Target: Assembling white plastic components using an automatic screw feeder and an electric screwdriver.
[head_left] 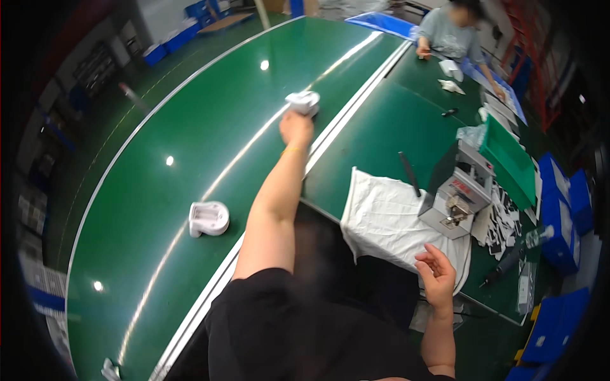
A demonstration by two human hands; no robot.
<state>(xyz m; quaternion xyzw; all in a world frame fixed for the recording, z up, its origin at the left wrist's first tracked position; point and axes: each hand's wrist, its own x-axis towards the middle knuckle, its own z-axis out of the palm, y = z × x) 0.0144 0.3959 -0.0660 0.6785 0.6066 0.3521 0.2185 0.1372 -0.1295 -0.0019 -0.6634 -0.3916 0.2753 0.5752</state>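
Observation:
My left arm reaches far out over the green conveyor belt (pixel 248 165). At its end, my left hand (pixel 295 130) is closed on a white plastic housing (pixel 306 100); the fingertips are partly hidden. Nearer on the belt, a similar white plastic housing (pixel 210 219) lies with its hollow side up. My right hand (pixel 437 273) hangs over the near edge of a white cloth (pixel 381 209), fingers apart and loosely bent, with nothing in them. Just beyond it, a grey metal box-shaped machine (pixel 457 197) stands on the cloth.
A black bar (pixel 410 173) lies left of the machine. To its right are loose white pieces (pixel 502 222), a green tray (pixel 508 162) and a dark electric screwdriver (pixel 502 270). Blue bins (pixel 556 216) line the right side. A co-worker (pixel 451 35) works at the far right.

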